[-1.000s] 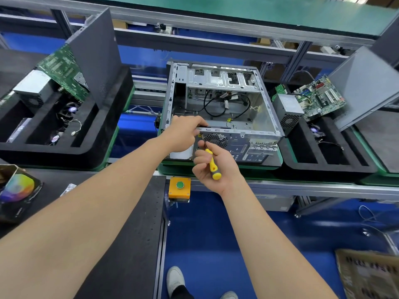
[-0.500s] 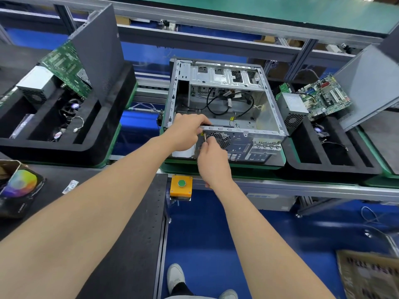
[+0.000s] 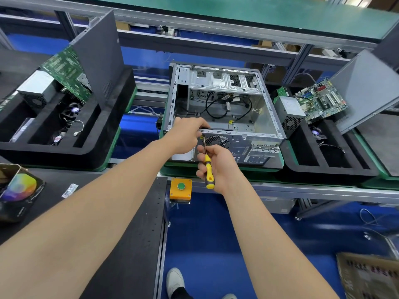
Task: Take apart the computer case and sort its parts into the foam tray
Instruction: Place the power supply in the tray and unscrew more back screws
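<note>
Head view: right hand [image 3: 218, 167] grips screwdriver [image 3: 208, 169], tip indistinct; left hand [image 3: 185, 135] clasps case [image 3: 267, 100] rim, fingertips obscured.

No text, brand or number could be read. Dark print stood on the cardboard sheet [image 3: 367, 277] far below and to the right of the right hand [image 3: 218, 165], and small pale lettering ran along the side of the colour-wheel box [image 3: 19, 190] well to the left of the left hand [image 3: 185, 134], yet both were too blurred to make out. The small label [image 3: 70, 190] lying on the dark table [image 3: 51, 178], left of the left hand, was just as illegible
</note>
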Demonstrator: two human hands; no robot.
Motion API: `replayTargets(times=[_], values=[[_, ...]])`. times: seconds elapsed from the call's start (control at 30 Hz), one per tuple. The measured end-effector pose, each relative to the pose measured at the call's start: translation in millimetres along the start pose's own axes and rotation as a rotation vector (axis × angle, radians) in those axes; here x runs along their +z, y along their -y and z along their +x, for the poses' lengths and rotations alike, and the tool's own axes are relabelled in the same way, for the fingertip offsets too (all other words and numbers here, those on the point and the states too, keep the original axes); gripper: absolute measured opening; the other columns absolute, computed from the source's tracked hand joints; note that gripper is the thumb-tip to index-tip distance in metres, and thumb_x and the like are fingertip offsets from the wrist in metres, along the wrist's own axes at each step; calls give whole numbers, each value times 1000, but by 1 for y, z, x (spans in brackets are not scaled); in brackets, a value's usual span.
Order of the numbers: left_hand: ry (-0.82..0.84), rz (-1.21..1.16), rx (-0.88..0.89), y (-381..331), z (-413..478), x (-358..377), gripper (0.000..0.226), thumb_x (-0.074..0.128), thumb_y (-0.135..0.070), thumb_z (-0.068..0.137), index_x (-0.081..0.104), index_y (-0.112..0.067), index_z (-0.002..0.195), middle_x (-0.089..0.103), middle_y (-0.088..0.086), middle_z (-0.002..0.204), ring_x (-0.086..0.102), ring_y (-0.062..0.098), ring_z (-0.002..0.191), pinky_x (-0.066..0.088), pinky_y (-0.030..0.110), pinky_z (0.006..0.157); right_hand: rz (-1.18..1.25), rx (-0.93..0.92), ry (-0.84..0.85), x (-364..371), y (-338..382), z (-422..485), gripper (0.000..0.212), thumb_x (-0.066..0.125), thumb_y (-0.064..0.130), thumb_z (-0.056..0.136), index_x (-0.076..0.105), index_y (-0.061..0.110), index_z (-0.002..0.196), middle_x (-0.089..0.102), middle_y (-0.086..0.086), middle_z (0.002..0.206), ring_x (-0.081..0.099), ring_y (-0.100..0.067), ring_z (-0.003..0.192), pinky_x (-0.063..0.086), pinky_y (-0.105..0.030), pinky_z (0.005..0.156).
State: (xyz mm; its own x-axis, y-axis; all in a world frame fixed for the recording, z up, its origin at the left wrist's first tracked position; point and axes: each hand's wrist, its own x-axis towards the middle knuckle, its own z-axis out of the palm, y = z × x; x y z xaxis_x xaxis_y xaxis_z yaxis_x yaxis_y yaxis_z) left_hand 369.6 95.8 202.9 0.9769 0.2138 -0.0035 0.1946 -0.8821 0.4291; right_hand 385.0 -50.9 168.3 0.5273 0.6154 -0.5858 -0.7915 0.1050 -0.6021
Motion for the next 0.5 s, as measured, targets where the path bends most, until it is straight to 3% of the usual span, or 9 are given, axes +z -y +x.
replayTargets(times=[0.2,0.33,0.5], values=[[3,7,6,1,0,1,41,41,-5,105,53,-23,141,62,1,134,49,27,123,31,42,104,437,101,220,-7,-8,-1,23,48,23,111,62,9,99,58,-2,72,51,-8,44,49,-19,43],[-2,3,13,1,0,1,41,42,-6,105,54,-23,140,62,0,135,49,26,122,30,41,105,635,154,409,-10,-21,-2,34,41,33,114,61,8,102,51,2,63,48,-6,36,42,-15,36],[-3,0,14,1,0,2,40,42,-6,105,54,-23,140,62,0,135,49,25,123,30,41,106,615,7,342,0,-28,2,34,41,26,113,62,6,95,41,4,51,34,-6,26,29,-19,27]])
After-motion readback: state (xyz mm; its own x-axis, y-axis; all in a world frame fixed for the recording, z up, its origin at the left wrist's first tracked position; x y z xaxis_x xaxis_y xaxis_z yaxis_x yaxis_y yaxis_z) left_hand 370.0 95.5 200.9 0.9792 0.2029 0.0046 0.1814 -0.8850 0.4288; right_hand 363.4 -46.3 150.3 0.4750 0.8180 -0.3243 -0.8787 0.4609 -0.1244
